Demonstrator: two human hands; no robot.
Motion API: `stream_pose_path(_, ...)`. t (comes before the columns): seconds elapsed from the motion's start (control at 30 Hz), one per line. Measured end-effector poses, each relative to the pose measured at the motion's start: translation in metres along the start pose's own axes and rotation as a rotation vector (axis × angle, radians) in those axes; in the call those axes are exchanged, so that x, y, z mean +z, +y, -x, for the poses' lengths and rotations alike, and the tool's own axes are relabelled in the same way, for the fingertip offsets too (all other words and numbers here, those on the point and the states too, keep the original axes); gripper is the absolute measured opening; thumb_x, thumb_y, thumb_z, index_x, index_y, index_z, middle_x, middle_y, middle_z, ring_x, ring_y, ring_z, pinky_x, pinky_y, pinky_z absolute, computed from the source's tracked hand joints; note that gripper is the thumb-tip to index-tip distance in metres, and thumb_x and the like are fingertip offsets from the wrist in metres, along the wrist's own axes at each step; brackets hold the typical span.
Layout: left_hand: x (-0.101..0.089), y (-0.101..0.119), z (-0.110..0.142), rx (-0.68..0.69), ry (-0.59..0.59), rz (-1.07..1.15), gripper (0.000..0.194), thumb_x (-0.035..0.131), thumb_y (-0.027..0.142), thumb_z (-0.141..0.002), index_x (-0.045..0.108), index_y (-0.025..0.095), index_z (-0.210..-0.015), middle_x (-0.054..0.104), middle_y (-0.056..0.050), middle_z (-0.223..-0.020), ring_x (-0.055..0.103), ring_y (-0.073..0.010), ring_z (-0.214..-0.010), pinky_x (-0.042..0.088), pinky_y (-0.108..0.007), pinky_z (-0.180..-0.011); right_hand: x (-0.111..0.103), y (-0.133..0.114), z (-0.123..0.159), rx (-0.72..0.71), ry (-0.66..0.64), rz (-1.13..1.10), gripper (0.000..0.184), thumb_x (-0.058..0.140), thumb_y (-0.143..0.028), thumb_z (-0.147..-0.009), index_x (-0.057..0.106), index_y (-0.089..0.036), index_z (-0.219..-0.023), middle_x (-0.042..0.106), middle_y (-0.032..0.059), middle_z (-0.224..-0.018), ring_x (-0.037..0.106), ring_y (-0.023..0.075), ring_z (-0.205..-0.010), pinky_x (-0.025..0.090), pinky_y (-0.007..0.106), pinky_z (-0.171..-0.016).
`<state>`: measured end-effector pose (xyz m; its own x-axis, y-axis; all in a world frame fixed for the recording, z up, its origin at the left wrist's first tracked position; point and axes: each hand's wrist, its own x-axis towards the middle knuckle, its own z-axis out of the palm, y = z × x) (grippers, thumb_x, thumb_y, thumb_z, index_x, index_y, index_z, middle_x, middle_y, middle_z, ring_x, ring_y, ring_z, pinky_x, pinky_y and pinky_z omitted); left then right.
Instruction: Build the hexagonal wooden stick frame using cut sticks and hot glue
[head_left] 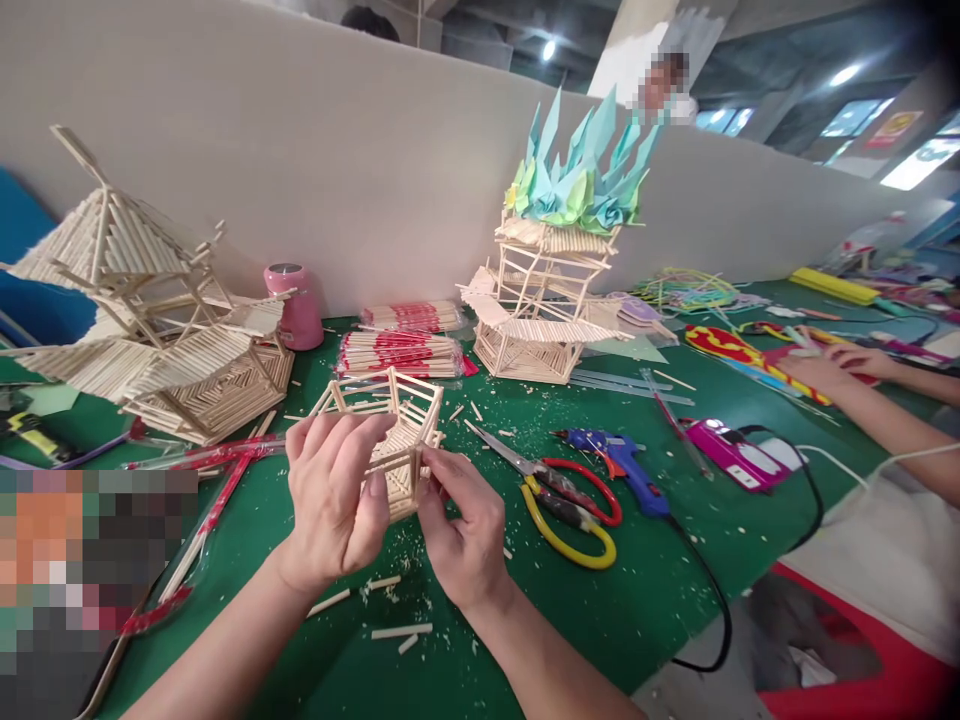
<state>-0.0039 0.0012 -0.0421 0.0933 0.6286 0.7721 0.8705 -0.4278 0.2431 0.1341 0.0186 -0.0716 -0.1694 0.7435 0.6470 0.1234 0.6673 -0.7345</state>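
Note:
Between my hands is a small many-sided frame of thin wooden sticks (403,482), with low railing-like sides and a slatted floor. My left hand (337,495) is curled at its left near side, fingers bent and thumb along the front; part of its grip is hidden. With thumb and fingertips closed, my right hand (465,530) pinches the near right corner post. Short cut sticks (401,631) and crumbs lie on the green tabletop (540,640) around it. Red-and-yellow-handled scissors (566,500) rest open to the right, beside a blue glue gun (619,465).
A stick pavilion (180,350) stands left, another topped with folded paper (540,310) behind. Bundled sticks (401,354) and a pink canister (302,315) sit near the partition (375,180). A magenta power box (742,455) lies right, near another person's hands (832,370).

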Motion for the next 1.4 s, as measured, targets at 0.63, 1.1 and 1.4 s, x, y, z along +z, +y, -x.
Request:
stream_pose_path(0.63, 0.008, -0.006, 0.021, 0.118, -0.013, -0.094, 0.039, 0.039, 0.03, -0.08, 0.042, 0.016, -0.116, 0.058, -0.011, -0.094, 0.051, -0.0258, -0.083, 0.03, -0.042, -0.076, 0.001, 0.009, 0.022, 0.114, -0.002, -0.013, 0.031, 0.047, -0.01, -0.08, 0.063, -0.016, -0.106, 0.066, 0.0099, -0.097, 0.063, 0.016, -0.079, 0.052, 0.025, -0.062)
stream_pose_path(1.1, -0.03, 0.016, 0.04, 0.042, 0.006, -0.144, 0.026, 0.05, 0.016, -0.08, 0.05, 0.015, -0.107, 0.057, -0.013, -0.095, 0.051, -0.0259, -0.085, 0.034, -0.039, -0.072, -0.023, -0.012, 0.026, 0.161, 0.008, 0.032, 0.024, 0.047, -0.013, -0.083, 0.062, -0.015, -0.1, 0.065, 0.0093, -0.092, 0.06, 0.0156, -0.077, 0.05, 0.027, -0.064)
stream_pose_path(1.4, -0.037, 0.049, 0.077, 0.218, -0.319, 0.073, 0.016, 0.048, 0.016, -0.088, 0.057, 0.016, -0.102, 0.068, -0.001, -0.079, 0.057, -0.0162, -0.077, 0.036, -0.032, -0.079, -0.061, -0.059, 0.037, 0.47, -0.818, -0.304, 0.026, 0.042, -0.004, -0.081, 0.065, -0.013, -0.074, 0.055, 0.0003, -0.072, 0.05, 0.0096, -0.068, 0.042, 0.019, -0.063)
